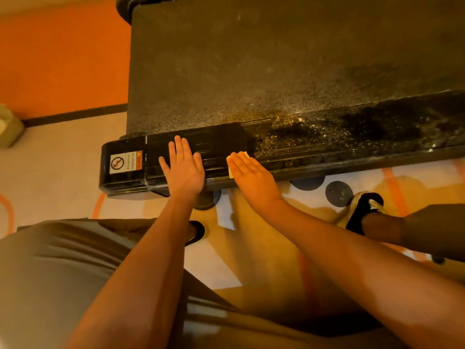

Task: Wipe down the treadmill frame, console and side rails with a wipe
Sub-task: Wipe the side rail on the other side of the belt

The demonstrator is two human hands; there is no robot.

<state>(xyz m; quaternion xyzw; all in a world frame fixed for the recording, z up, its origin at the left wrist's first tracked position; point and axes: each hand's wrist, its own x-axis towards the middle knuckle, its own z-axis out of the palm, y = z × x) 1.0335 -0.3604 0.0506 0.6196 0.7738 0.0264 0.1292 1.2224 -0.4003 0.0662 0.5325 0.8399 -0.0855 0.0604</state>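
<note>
1. Head view is looking down on the treadmill's side rail (327,152), which is running across the middle of the frame from centre left to the right edge, with the belt (251,71) filling the upper part.
2. My left hand (182,167) is lying flat on the rail at centre, fingers straight and slightly spread, gripping nothing.
3. My right hand (251,177) is resting just right of it, fingers straight and together, pressing the wipe (244,154) flat against the rail rather than curling round it.
4. I am seeing the wipe only as a pale edge past the fingertips and along the hand's left side; the rest is hiding beneath the palm.
5. Droplets are glistening on the rail right of the wipe.
6. A warning sticker (125,161) is sitting on the rail's end cap at centre left.
7. A dark shoe (364,210) is standing on the patterned floor (50,159) at the right.
</note>
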